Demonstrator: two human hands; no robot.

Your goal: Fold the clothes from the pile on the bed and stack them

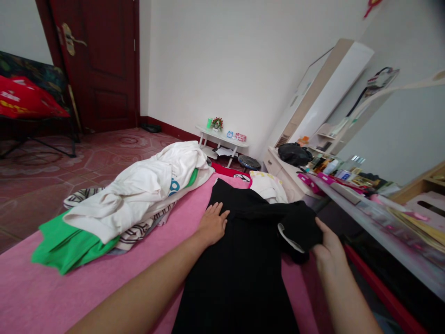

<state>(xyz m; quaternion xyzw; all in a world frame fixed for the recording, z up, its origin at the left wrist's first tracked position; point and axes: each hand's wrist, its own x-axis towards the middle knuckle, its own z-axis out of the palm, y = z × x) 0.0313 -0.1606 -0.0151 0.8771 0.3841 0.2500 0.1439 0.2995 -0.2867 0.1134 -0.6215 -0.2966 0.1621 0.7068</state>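
A black garment (243, 260) lies spread lengthwise on the pink bedding (146, 297), running from the bottom edge of the view toward the far end. My left hand (212, 224) rests flat on its left side, fingers stretched out. At the right, my right hand (328, 246) is closed on a sleeve-like part of the black garment, lifted a little and bunched, with a pale inner edge showing. The fingertips of that hand are partly hidden by the cloth. Left of the garment is a heap of clothes with a white shirt (146, 185) on top and a green piece (76, 246) underneath.
Beyond the black garment lie a white cloth with yellow patterns (267, 185) and a red cloth (225, 171). A dressing table (347, 190) crowded with bottles stands close on the right. A small white table (222, 135) is by the far wall, and a dark red door (100, 65) at the back left.
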